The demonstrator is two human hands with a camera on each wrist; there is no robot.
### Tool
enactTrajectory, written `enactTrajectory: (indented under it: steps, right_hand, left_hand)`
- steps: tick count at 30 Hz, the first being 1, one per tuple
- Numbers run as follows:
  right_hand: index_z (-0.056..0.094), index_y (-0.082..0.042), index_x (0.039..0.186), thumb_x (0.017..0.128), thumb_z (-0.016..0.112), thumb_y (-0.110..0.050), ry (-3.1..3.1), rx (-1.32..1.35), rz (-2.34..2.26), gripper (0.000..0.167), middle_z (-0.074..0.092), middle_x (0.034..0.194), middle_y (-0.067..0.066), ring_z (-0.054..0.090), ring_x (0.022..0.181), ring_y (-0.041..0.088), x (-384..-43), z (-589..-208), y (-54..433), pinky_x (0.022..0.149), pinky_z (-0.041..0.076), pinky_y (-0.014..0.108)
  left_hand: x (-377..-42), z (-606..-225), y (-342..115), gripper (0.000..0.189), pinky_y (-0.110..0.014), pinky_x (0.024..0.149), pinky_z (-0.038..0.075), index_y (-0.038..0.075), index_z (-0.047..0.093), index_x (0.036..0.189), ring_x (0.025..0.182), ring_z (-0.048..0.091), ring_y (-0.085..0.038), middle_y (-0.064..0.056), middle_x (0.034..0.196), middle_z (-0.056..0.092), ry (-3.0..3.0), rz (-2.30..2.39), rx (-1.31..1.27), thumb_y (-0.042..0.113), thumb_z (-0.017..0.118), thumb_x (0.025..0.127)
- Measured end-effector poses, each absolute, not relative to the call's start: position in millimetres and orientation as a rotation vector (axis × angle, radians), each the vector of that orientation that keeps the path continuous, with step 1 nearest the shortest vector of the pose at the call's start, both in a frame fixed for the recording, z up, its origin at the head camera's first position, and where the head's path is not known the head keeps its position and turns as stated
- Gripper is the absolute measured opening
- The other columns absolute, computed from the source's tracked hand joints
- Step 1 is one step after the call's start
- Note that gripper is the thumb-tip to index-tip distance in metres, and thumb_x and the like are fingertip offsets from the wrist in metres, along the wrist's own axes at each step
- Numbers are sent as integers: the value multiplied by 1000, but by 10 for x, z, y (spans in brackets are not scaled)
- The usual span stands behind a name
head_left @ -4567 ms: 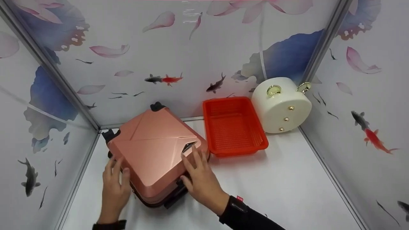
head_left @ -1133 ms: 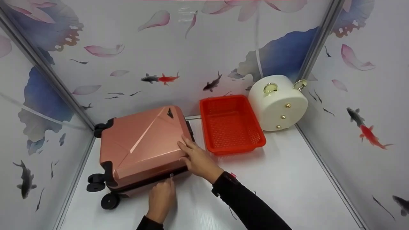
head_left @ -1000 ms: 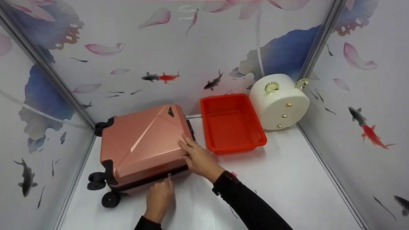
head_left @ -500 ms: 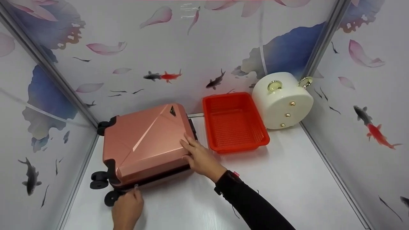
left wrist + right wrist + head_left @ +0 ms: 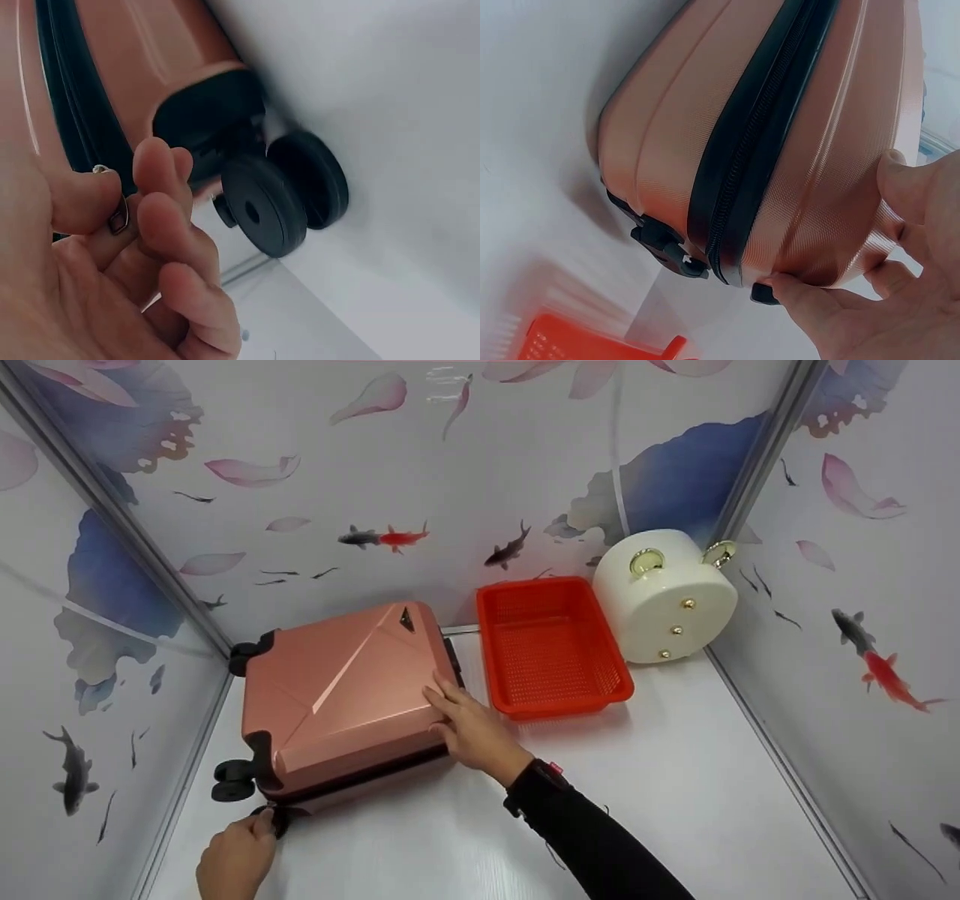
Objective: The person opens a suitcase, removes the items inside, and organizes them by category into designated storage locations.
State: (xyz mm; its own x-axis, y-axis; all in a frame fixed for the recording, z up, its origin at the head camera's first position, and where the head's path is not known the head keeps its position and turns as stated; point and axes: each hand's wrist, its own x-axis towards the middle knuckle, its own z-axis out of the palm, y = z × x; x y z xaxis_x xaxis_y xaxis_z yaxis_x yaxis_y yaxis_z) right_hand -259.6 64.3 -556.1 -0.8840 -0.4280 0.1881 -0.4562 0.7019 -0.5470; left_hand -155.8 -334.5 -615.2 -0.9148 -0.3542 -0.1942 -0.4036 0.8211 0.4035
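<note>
suitcase (image 5: pixel 349 690): left | basket (image 5: pixel 566 711): middle | bag (image 5: pixel 664 592): right, beside basket

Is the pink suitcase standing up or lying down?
Lying down. The suitcase has its broad side facing up, and its black wheels stick out sideways at one end.

Head view downward, wrist views near suitcase (image 5: pixel 349 694)

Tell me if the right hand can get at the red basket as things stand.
Likely yes. The right hand rests on the suitcase, the red basket sits close by, open side up, and nothing visible stands between them; the hand would probably only need to leave the suitcase.
</note>
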Motion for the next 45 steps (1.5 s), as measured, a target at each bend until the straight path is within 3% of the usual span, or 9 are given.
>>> enactTrajectory:
  steps: [4, 10, 16, 19, 24, 26, 30, 35, 45]
  right_hand:
    - [41, -28, 172, 109, 70, -33, -2865, 726, 933, 69, 24, 186, -4, 45, 164, 25, -2599, -5562, 644, 122, 51, 42]
    - [41, -29, 172, 109, 71, -34, -2860, 705, 925, 69, 24, 185, -6, 47, 162, 26, -2596, -5563, 622, 113, 58, 41]
    - [40, -29, 172, 110, 70, -33, -2865, 687, 951, 69, 23, 186, -7, 47, 162, 33, -2567, -5574, 570, 122, 50, 52]
    - [38, -29, 173, 111, 68, -32, -2874, 668, 965, 70, 20, 186, -6, 44, 162, 40, -2548, -5568, 545, 125, 46, 58]
    - [36, -23, 174, 113, 63, -34, -2893, 611, 877, 68, 20, 187, 2, 38, 162, 54, -2455, -5548, 481, 122, 44, 69]
    - [37, -22, 174, 113, 62, -35, -2896, 569, 823, 67, 21, 187, 4, 34, 163, 55, -2397, -5532, 451, 121, 45, 69]
    - [43, -23, 171, 112, 63, -37, -2858, 544, 718, 64, 24, 186, 7, 32, 165, 53, -2300, -5523, 376, 124, 45, 63]
    - [49, -27, 168, 113, 64, -38, -2797, 566, 586, 58, 32, 183, 9, 37, 163, 53, -2292, -5597, 300, 126, 45, 57]
    - [53, -22, 165, 113, 63, -24, -2775, 522, 619, 54, 38, 180, 13, 37, 163, 53, -2509, -5619, 296, 125, 46, 57]
  left_hand:
    - [-1600, -6174, -3445, 52, -61, 71, 57, 0, 79, 123, 96, 74, -57, -34, 119, 77, 2909, 704, -614, 38, 45, 114]
    - [-1674, -6166, -3555, 54, -54, 64, 53, 0, 79, 122, 85, 75, -46, -35, 115, 77, 2907, 750, -585, 41, 45, 115]
    - [-1671, -6070, -3653, 59, -42, 58, 48, -5, 76, 120, 73, 70, -31, -28, 100, 79, 2929, 736, -561, 46, 47, 115]
    - [-1663, -5950, -3702, 49, -38, 58, 47, -8, 73, 127, 72, 69, -30, -28, 103, 79, 3024, 760, -636, 33, 50, 114]
    - [-1611, -5599, -3626, 45, -58, 84, 56, -6, 68, 141, 105, 73, -51, -31, 129, 75, 3182, 955, -881, 3, 41, 106]
    - [-1594, -5459, -3534, 47, -67, 101, 53, -3, 62, 149, 129, 66, -53, -30, 142, 70, 3216, 1067, -854, 7, 40, 109]
    - [-1637, -5355, -3355, 53, -74, 117, 42, 4, 53, 161, 148, 51, -55, -28, 162, 56, 3300, 1024, -440, 31, 55, 115]
    - [-1713, -5485, -3235, 63, -85, 110, 37, 4, 51, 162, 148, 45, -59, -31, 158, 55, 3368, 740, 35, 32, 70, 109]
    - [-1682, -5573, -3064, 58, -82, 106, 40, 8, 58, 157, 137, 53, -56, -31, 140, 64, 3403, 675, 11, 24, 75, 104]
